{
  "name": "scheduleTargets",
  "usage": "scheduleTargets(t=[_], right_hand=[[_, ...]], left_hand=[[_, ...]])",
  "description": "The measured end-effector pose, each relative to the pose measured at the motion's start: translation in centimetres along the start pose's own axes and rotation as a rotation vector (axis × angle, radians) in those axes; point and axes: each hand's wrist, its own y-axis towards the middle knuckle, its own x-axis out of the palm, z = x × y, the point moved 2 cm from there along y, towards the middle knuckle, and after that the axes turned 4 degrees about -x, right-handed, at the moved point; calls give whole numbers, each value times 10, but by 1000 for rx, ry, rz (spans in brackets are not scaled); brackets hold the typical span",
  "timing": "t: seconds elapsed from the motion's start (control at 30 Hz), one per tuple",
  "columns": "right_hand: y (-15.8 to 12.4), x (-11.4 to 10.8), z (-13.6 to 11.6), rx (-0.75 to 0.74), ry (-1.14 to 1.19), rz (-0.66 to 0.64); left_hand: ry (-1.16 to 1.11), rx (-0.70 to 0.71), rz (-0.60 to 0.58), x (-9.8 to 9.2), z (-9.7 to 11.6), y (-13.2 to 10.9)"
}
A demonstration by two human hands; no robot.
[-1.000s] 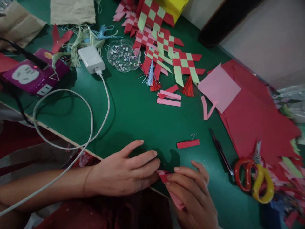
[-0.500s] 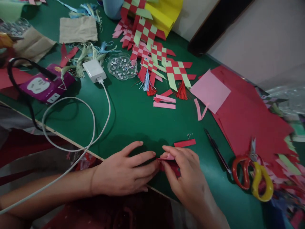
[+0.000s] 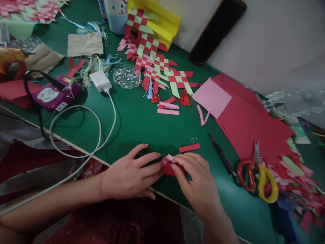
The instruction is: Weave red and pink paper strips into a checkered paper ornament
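Observation:
A small red paper piece (image 3: pixel 170 170) with a raised, folded pink paper strip (image 3: pixel 168 158) lies at the table's near edge, between my hands. My right hand (image 3: pixel 195 178) pinches the paper at its right side, with thumb and forefinger closed on it. My left hand (image 3: pixel 134 173) is palm down with its fingers stretched and spread. Its foremost fingertips touch the paper's left end, while the thumb stays apart below. Part of the paper is hidden under the fingers. Just beyond my right hand is a loose red strip (image 3: pixel 189 147).
Scissors (image 3: pixel 257 169) and a dark pen (image 3: pixel 221 154) lie right, by red sheets (image 3: pixel 250 118) and a pink square (image 3: pixel 212 97). Woven paper fish (image 3: pixel 180 78), a bead tray (image 3: pixel 127 76) and pink strips (image 3: pixel 168 108) lie beyond. A white cable (image 3: pixel 114 115) loops left, near a purple power adapter (image 3: pixel 56 94).
The view has shifted, so the table things appear further left. The pink strip now stands up in a small loop, and more of the red paper shows between my hands.

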Motion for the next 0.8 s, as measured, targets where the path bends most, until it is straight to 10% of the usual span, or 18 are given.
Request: scheduleTargets(t=[0.8], right_hand=[[-6, -1, -12, -74, 146, 17]], left_hand=[[-10, -62, 40, 1, 1, -2]])
